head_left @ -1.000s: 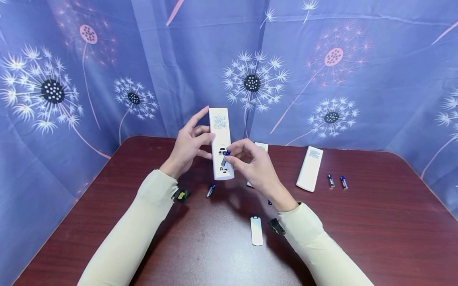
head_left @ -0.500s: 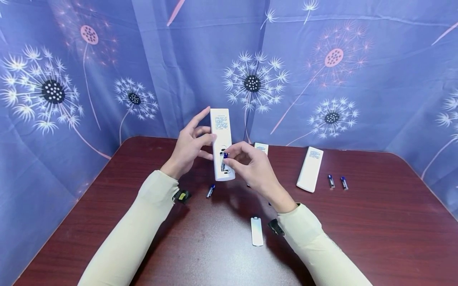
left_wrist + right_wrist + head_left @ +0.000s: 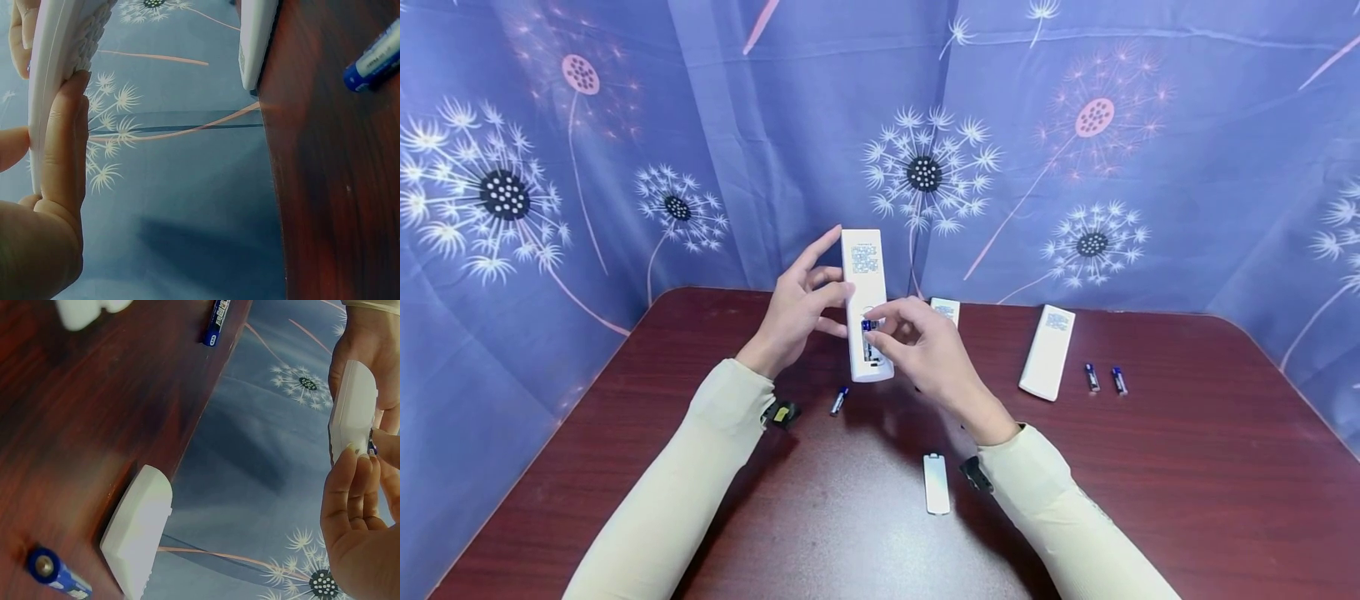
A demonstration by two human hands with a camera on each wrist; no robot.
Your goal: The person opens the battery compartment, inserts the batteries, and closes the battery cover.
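Note:
My left hand [image 3: 816,292] holds a white remote [image 3: 863,275] upright above the table, its back toward me and its battery bay open. The same remote [image 3: 53,75] shows edge-on in the left wrist view, with my fingers [image 3: 62,150] pressed along its side. My right hand [image 3: 883,329] pinches a small blue battery [image 3: 867,327] at the top of the open bay. In the right wrist view the right fingertips [image 3: 350,481] touch the lower end of the remote [image 3: 353,412], and only a sliver of the battery [image 3: 372,449] shows.
On the dark wooden table [image 3: 820,533] lie a loose blue battery [image 3: 838,401], a white battery cover [image 3: 936,483], a second remote [image 3: 1047,363], a third remote [image 3: 946,310] half hidden behind my right hand, and two batteries [image 3: 1092,377] at the right. A flowered blue curtain [image 3: 625,167] hangs behind.
The battery was tilted out from the bay; now it lies closer in against the remote. My right hand has shifted slightly left and up. The left hand has kept its hold.

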